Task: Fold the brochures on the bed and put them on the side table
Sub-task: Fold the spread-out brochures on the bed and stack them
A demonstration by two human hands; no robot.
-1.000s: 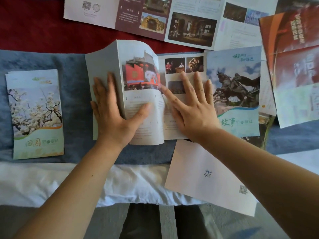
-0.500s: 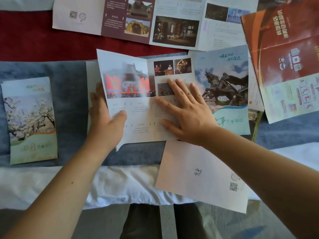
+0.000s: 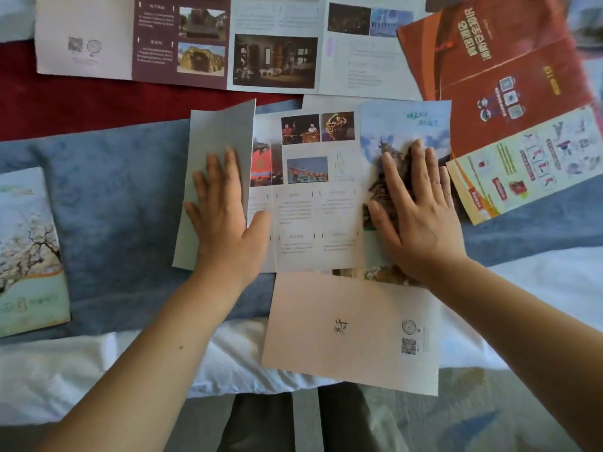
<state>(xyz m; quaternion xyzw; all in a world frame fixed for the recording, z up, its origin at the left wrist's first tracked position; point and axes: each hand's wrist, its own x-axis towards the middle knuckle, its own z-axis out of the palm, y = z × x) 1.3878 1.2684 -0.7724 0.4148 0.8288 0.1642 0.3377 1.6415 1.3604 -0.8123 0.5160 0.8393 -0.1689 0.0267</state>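
Fingers [image 3: 230, 171] of left hand [image 3: 225, 220] straight, spread, pressing grey left panel [image 3: 218, 132] down over brochure [image 3: 313, 216]; right hand [image 3: 421, 220] flat too, fingers wide, pinning cover panel [image 3: 404, 125], gripping nothing

Brochure on blue blanket [image 3: 114, 207] on bed [image 3: 49, 370], mid-view, close before person

Step, as judged: first fold, left flap pressed to crease

Next likely: right panel over, edges need aligning

Long axis runs left-right; print upright toward person, cover end at right

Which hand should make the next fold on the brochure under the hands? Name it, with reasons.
Left, probably. The left hand lies on the grey flap folded over the brochure, thumb across its edge, so it can roll that section rightward. The right hand lies flat on the horse-statue cover, anchoring it.
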